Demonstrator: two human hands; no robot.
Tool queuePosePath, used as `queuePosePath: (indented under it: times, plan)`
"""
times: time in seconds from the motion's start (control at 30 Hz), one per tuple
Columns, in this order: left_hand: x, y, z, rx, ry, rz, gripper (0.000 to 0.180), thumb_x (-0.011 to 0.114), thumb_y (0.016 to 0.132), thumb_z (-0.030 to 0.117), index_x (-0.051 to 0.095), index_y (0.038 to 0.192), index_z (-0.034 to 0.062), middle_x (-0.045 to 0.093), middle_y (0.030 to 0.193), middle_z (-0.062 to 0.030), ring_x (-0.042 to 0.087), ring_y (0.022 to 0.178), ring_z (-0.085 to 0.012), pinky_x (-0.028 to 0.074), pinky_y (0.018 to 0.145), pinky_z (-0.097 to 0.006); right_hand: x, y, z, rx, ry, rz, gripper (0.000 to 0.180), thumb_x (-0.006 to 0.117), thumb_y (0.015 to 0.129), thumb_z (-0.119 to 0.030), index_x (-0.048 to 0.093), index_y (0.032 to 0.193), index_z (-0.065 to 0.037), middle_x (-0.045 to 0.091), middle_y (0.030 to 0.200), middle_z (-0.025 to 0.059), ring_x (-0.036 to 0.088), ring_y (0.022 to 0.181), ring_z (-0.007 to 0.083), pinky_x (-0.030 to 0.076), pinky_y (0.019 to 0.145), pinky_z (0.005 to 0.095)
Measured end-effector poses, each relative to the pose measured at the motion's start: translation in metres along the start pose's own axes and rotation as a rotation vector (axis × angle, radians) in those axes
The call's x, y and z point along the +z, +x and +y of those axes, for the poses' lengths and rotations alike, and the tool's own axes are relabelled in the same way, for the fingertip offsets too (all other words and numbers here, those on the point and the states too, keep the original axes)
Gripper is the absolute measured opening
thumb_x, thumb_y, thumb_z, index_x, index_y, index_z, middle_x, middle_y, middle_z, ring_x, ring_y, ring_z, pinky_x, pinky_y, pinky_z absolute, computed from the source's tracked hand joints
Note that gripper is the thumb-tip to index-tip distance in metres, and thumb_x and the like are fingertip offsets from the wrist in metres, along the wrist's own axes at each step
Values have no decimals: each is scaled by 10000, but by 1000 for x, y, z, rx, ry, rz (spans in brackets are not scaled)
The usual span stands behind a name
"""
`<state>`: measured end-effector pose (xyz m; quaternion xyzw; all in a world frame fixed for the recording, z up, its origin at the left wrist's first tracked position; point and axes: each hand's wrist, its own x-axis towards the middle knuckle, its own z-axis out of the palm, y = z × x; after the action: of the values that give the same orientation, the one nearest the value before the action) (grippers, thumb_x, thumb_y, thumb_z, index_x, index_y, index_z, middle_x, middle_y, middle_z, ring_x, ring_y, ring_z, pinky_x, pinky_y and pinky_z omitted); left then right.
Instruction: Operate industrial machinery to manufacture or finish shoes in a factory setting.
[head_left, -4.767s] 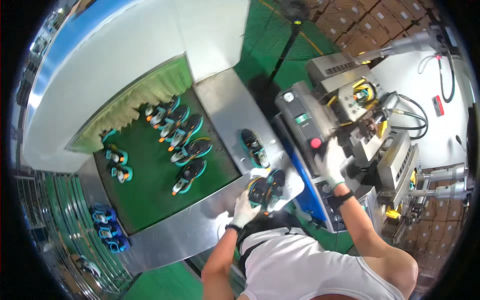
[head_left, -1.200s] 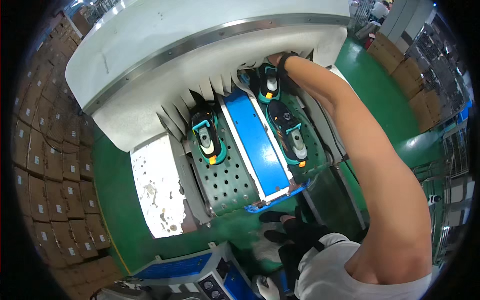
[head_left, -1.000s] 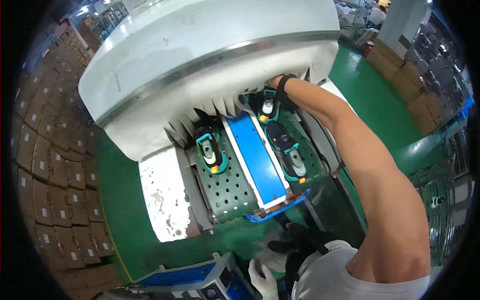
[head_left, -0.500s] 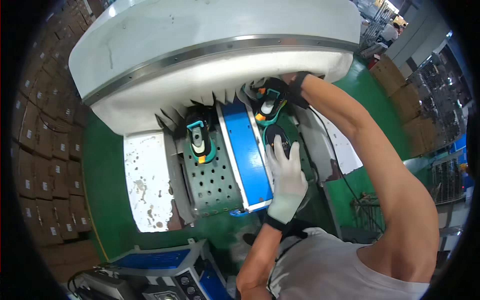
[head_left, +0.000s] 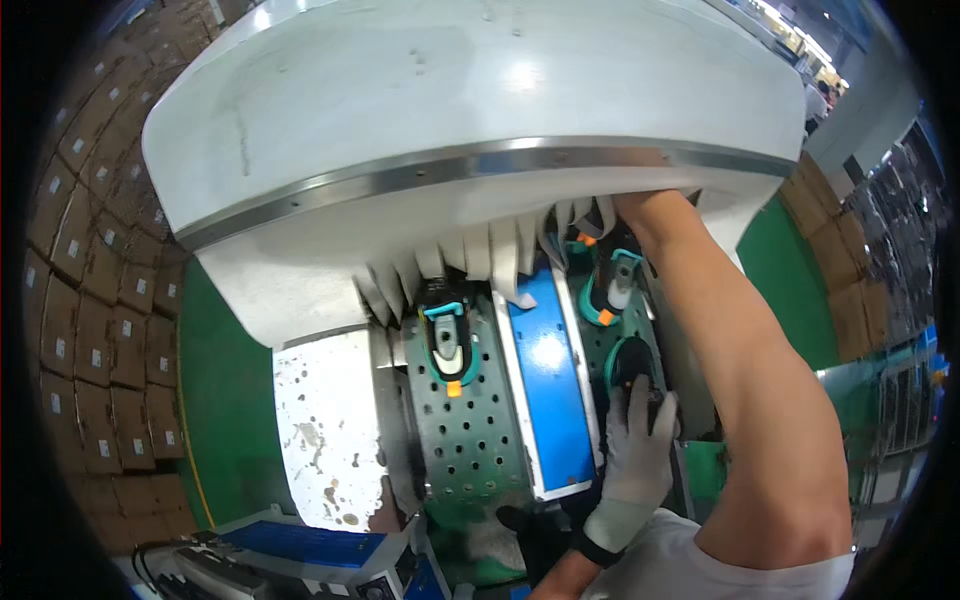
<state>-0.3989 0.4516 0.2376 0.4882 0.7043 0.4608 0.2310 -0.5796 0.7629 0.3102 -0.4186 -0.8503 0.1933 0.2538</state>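
Note:
My left hand, in a pale glove with a black wristband, has its fingers curled over the near end of a dark shoe with a teal sole edge. Just beyond it another black and teal shoe sits on the right track, its orange tab toward me. My right forearm reaches in under the white curtain strips; the hand is hidden there. Beside it, an orange and teal piece of a further shoe shows among the strips. One more such shoe stands on the left green perforated plate.
A white machine hood with a metal band arches over the tracks. A blue strip divides them. White stained side panel at left, blue-topped machine at near left. Stacked cartons line the far left.
My view has shifted, so the hood looms larger and the tracks sit lower. My right hand has gone deeper under the strips; its black wristband is now hidden. My left hand stays at the shoe.

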Motion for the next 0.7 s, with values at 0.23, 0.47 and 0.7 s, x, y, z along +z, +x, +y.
queuePosePath:
  times: [0.23,0.47,0.7]
  plan:
    - [1,15,-16,-11,36,-16,643,555,805,-72,516,1441,15,280,1554,-303,302,1398,-555,331,1169,-567,-11,-41,49,4,322,-36,406,494,1065,-287,577,1392,-60,536,1487,166,541,1303,284,422,1111,371]
    - [6,9,14,73,-73,-65,667,545,817,-94,484,1457,83,282,1553,-289,309,1393,-564,352,1137,-605,-112,-85,61,83,577,-5,373,616,989,-228,626,1320,-57,611,1400,158,595,1196,279,463,1040,355]
    - [8,5,11,-9,-20,-28,660,560,839,-73,476,1473,90,262,1565,-289,294,1410,-564,363,1135,-606,-85,-69,49,3,618,-107,375,621,981,-226,628,1316,-57,616,1390,158,599,1192,280,465,1038,356]
